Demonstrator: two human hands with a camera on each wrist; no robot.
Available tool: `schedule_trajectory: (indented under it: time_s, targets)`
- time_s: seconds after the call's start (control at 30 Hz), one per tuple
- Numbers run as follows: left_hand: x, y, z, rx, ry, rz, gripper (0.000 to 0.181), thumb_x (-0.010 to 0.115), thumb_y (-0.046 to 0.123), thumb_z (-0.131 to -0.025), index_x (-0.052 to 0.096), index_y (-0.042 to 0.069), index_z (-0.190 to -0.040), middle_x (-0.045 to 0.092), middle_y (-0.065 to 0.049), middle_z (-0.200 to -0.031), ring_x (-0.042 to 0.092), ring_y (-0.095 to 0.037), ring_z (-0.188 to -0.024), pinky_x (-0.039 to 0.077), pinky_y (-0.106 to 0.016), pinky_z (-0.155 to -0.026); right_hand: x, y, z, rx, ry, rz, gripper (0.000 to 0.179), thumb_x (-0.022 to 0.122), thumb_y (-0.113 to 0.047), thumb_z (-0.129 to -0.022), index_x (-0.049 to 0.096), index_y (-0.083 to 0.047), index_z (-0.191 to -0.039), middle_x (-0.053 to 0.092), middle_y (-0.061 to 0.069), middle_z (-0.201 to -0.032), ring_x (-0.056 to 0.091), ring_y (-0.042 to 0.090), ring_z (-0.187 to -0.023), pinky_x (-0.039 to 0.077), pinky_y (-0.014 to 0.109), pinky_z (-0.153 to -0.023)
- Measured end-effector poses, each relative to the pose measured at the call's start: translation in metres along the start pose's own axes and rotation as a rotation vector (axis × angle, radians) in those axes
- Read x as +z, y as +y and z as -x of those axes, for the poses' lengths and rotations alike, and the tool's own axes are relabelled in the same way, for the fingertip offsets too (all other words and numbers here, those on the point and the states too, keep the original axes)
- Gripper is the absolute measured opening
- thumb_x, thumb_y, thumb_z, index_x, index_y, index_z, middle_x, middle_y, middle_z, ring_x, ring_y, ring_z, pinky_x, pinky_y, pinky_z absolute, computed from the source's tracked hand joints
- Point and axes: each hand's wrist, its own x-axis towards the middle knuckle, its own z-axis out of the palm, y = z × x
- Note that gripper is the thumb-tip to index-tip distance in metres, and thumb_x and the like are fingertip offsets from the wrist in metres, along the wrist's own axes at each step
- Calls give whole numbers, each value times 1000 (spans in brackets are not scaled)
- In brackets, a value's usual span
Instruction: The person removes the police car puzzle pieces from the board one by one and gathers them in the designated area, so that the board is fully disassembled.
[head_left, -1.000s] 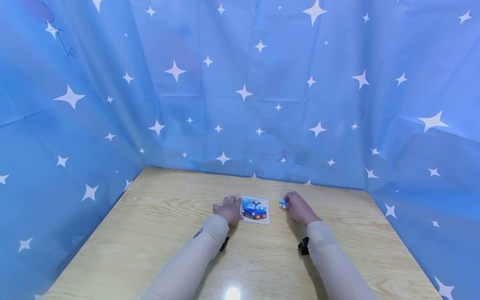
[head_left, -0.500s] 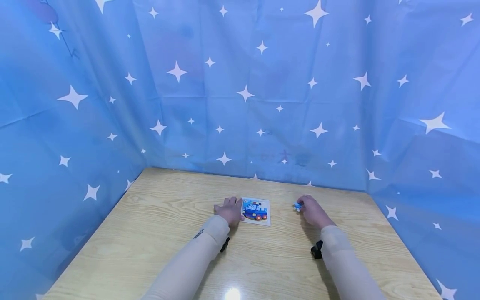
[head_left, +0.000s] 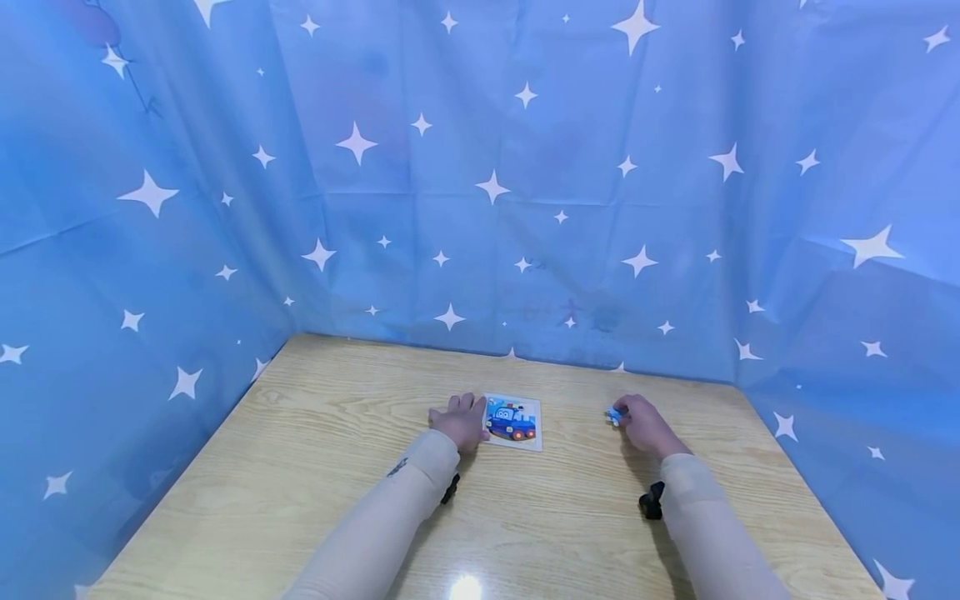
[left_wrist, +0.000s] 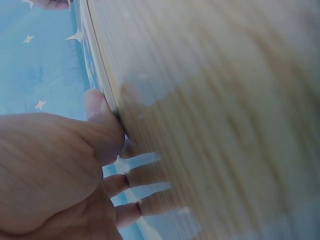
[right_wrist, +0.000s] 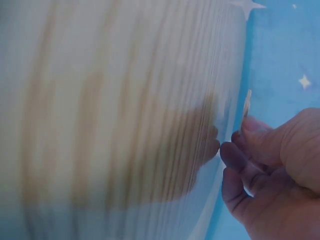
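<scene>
A square jigsaw puzzle [head_left: 514, 423] with a cartoon blue truck and a pale border lies flat on the wooden table. At its left side rests my left hand [head_left: 461, 423], fingers spread on the table. In the left wrist view the thumb [left_wrist: 104, 122] touches the board's edge [left_wrist: 102, 57]. To the right of the puzzle, my right hand [head_left: 647, 427] pinches a small blue-and-white puzzle piece [head_left: 613, 416] between thumb and fingers. The right wrist view shows that piece [right_wrist: 246, 107] edge-on and thin, above the table surface.
The pale wooden table [head_left: 315, 467] is enclosed at the back and sides by a blue curtain [head_left: 480, 250] with white stars. A black wrist camera [head_left: 652, 501] hangs under the right sleeve, close over the table.
My right hand has moved to the right, away from the puzzle, with the piece still pinched. The left hand has stayed at the puzzle's left edge.
</scene>
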Motion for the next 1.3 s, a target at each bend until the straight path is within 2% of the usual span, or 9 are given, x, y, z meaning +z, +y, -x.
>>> schedule_trajectory:
  time_s: [0.67, 0.83, 1.0, 1.3]
  targets:
    - [-1, 0, 1, 2, -17, 18, 68, 56, 42, -103, 29, 21, -162, 27, -5, -165, 24, -28, -150, 32, -66, -106, -18, 32, 10, 21, 13, 28, 22, 50, 12, -98, 59, 16, -117, 58, 32, -115, 56, 50, -111, 47, 60, -93]
    - [-4, 2, 4, -1, -26, 18, 68, 54, 42, -103, 27, 21, -163, 26, -5, -165, 23, -28, -151, 33, -64, -106, -19, 41, 9, 8, 17, 57, 19, 53, 12, -96, 61, 14, -113, 60, 29, -109, 57, 49, -108, 46, 61, -93]
    - [-1, 1, 1, -3, -36, 23, 69, 54, 42, -103, 26, 22, -163, 24, -6, -166, 21, -28, -151, 33, -65, -105, -19, 42, 11, -9, 16, 63, 17, 54, 13, -95, 63, 13, -109, 62, 26, -104, 59, 47, -104, 47, 60, -91]
    - [-3, 1, 2, -6, -35, 13, 69, 53, 42, -103, 25, 22, -163, 24, -5, -166, 22, -27, -151, 33, -63, -106, -18, 44, 11, -5, 18, 63, 20, 56, 14, -93, 60, 16, -112, 61, 26, -102, 60, 44, -100, 49, 58, -89]
